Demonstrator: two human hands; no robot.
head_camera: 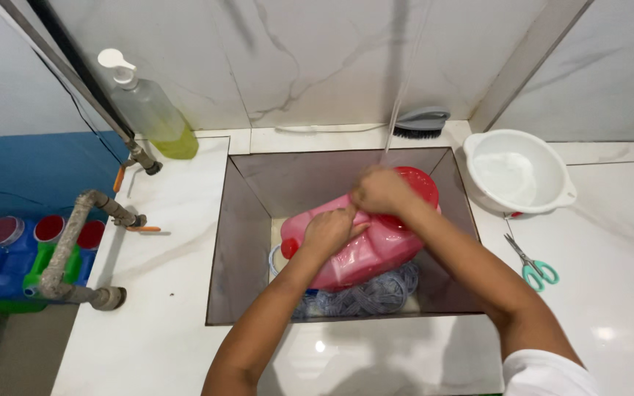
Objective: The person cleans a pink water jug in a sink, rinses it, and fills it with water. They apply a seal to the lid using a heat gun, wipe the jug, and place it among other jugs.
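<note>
Here your left hand [329,231] and right hand [381,191] both grasp the pink jug [365,249], its long axis running cap-left to upper right.

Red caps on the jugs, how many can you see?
5: one big red cap and one small red spout cap on the pink jug in the sink, three on the left. More may be hidden.

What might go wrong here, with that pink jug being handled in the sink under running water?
The pink jug looks wet, so it might slip from the left hand or right hand and drop onto the blue and white cloth below. The water stream may splash off it onto the white counter. The scissors lie near the right elbow and could get knocked.
</note>
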